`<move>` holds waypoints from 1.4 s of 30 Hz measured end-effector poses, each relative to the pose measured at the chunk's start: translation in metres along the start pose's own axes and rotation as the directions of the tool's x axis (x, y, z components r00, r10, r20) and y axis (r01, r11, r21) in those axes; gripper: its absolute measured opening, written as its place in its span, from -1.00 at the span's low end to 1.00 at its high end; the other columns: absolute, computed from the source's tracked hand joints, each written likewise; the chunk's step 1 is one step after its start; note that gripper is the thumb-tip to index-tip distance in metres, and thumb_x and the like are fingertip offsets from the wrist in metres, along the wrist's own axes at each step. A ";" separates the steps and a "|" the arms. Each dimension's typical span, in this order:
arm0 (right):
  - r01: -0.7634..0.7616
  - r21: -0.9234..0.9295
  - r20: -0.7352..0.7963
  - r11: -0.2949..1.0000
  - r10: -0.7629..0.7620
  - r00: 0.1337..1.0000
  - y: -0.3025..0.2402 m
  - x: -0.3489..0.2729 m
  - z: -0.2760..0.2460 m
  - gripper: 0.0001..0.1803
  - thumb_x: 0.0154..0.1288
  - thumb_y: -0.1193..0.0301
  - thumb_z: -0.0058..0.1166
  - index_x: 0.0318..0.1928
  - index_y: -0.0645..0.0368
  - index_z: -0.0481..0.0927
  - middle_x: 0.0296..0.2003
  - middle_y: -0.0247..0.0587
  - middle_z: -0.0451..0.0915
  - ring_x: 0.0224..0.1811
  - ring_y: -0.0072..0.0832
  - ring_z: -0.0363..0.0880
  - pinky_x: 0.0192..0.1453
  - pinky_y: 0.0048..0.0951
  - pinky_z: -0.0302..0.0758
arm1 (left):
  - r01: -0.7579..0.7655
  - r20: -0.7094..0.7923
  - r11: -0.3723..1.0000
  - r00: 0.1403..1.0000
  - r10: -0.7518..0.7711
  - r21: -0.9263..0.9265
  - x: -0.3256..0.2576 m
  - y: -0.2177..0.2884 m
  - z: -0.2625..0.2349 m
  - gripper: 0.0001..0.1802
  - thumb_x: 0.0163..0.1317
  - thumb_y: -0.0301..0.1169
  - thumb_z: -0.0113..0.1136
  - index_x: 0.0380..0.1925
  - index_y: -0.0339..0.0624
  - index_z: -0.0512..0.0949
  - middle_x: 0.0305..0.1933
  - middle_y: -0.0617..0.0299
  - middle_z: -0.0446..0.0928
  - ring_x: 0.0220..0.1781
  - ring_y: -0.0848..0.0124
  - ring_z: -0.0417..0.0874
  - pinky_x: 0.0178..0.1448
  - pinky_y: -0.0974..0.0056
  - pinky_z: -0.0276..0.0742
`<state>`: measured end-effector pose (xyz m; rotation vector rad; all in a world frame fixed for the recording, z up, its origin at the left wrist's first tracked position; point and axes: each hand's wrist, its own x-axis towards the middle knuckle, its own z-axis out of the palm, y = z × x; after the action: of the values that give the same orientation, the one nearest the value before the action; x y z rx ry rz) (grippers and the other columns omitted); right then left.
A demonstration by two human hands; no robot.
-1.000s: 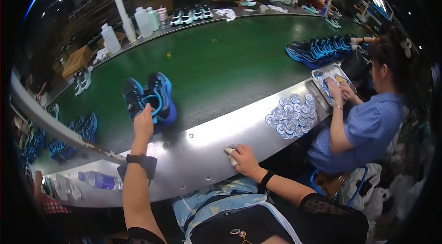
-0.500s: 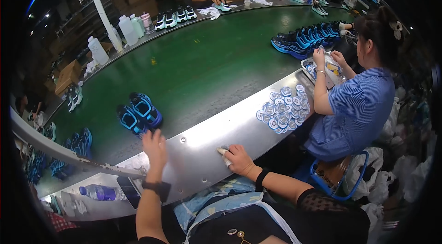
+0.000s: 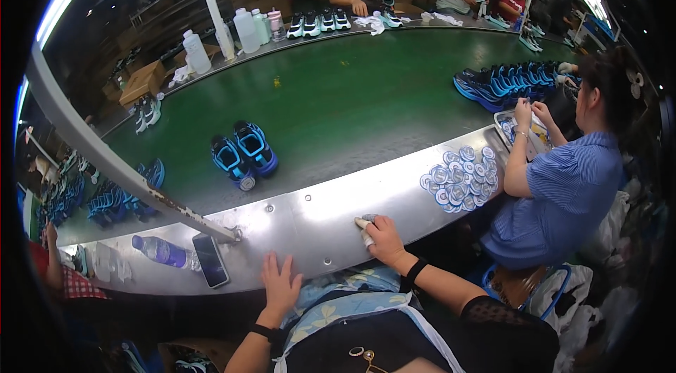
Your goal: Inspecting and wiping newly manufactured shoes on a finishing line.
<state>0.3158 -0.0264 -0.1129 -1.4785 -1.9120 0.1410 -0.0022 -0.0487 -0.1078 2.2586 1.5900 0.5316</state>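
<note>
My left hand [image 3: 282, 281] is open, fingers spread, at the near edge of the metal ledge [image 3: 296, 222]. On that same ledge rests my right hand [image 3: 386, 241], its fingers curled and some wrapped in pale covers. A small greyish thing shows at its fingertips, too small to make out. Beyond the ledge, a pair of dark blue sneakers [image 3: 263, 148] with bright blue linings stands on the green belt [image 3: 338, 105]. A round tag [image 3: 246, 183] shows at the heel of the left shoe. Neither hand touches the pair.
Round blue-and-white tags [image 3: 461, 179] lie heaped on the ledge, right. Beside them a co-worker in a blue shirt [image 3: 574, 179] handles items over a tray. A phone [image 3: 210, 260], a purple-labelled bottle [image 3: 165, 252] and a slanting metal post [image 3: 134, 174] are left. More sneakers [image 3: 517, 84] line the belt.
My left hand has drawn back from the sneakers to the ledge's near edge. The heel tag now shows. My right hand stays on the ledge, while the whole view has shifted.
</note>
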 end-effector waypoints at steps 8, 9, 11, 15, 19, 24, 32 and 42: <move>0.014 0.004 -0.003 1.000 -0.014 1.000 0.004 -0.001 0.002 -0.46 0.01 0.54 0.10 0.10 0.06 0.57 -0.18 -0.12 0.46 -0.04 -0.11 0.42 0.09 -0.17 0.36 | 0.003 0.036 0.997 0.999 -0.006 0.079 -0.003 0.005 0.004 -0.33 0.23 -0.22 0.17 0.33 -0.16 0.28 0.49 -0.34 -0.07 0.52 -0.26 -0.12 0.50 -0.28 -0.19; 0.014 0.006 -0.013 1.000 -0.014 1.000 0.004 -0.001 0.001 -0.46 0.01 0.54 0.10 0.10 0.05 0.58 -0.18 -0.12 0.47 -0.04 -0.11 0.42 0.09 -0.17 0.37 | 0.008 0.028 0.997 1.000 -0.010 0.083 -0.003 0.004 0.005 -0.33 0.23 -0.22 0.17 0.33 -0.16 0.28 0.49 -0.34 -0.07 0.52 -0.26 -0.12 0.50 -0.28 -0.19; 0.017 0.010 -0.026 1.000 -0.017 1.000 0.003 -0.001 0.000 -0.46 0.01 0.54 0.10 0.10 0.05 0.58 -0.18 -0.12 0.47 -0.04 -0.11 0.42 0.08 -0.17 0.37 | 0.003 0.038 0.996 0.999 -0.006 0.086 -0.002 0.004 0.007 -0.34 0.24 -0.22 0.16 0.33 -0.15 0.28 0.49 -0.33 -0.08 0.52 -0.26 -0.13 0.50 -0.28 -0.19; 0.007 -0.013 -0.017 1.000 -0.008 1.000 0.007 -0.003 0.005 -0.46 -0.02 0.54 0.11 0.09 0.04 0.59 -0.18 -0.13 0.48 -0.05 -0.11 0.42 0.07 -0.16 0.36 | -0.008 0.033 0.997 0.999 0.006 0.074 -0.002 0.005 0.006 -0.33 0.24 -0.21 0.16 0.34 -0.13 0.27 0.49 -0.33 -0.08 0.53 -0.26 -0.13 0.50 -0.28 -0.19; 0.040 -0.025 -0.040 0.999 -0.041 0.998 0.005 -0.002 0.004 -0.56 0.10 0.48 0.09 0.06 0.03 0.60 -0.22 -0.13 0.46 -0.12 -0.14 0.43 0.04 -0.16 0.36 | -0.007 0.024 0.997 1.000 0.005 0.075 -0.003 0.004 0.006 -0.32 0.23 -0.20 0.17 0.34 -0.11 0.26 0.50 -0.33 -0.09 0.53 -0.25 -0.13 0.50 -0.27 -0.19; 0.029 -0.064 -0.012 0.998 -0.030 0.999 0.005 -0.003 0.004 -0.53 0.05 0.49 0.08 0.05 0.04 0.60 -0.21 -0.12 0.47 -0.10 -0.13 0.42 0.05 -0.16 0.35 | -0.005 0.018 0.998 1.000 0.004 0.056 -0.002 0.005 0.006 -0.32 0.22 -0.21 0.17 0.34 -0.11 0.26 0.50 -0.33 -0.09 0.53 -0.25 -0.12 0.50 -0.27 -0.21; 0.055 -0.062 -0.015 0.997 -0.056 0.998 0.007 0.001 0.005 -0.53 0.03 0.48 0.07 0.05 0.05 0.59 -0.20 -0.11 0.45 -0.09 -0.11 0.40 0.04 -0.14 0.34 | -0.012 0.030 0.995 1.000 0.009 0.098 0.000 0.001 0.009 -0.28 0.21 -0.21 0.18 0.36 -0.15 0.22 0.49 -0.36 -0.11 0.52 -0.28 -0.12 0.49 -0.29 -0.20; 0.040 -0.076 0.010 0.996 -0.040 0.999 0.002 0.000 0.000 -0.53 0.01 0.47 0.08 0.04 0.05 0.59 -0.20 -0.08 0.44 -0.11 -0.09 0.39 0.03 -0.13 0.33 | -0.073 0.003 0.988 0.997 0.073 0.136 0.000 -0.011 0.022 -0.22 0.15 -0.18 0.24 0.35 -0.16 0.23 0.47 -0.38 -0.08 0.50 -0.29 -0.11 0.48 -0.30 -0.21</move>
<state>0.3174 -0.0251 -0.1144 -1.4904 -1.9723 0.0570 -0.0008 -0.0467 -0.1320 2.4251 1.5948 0.4567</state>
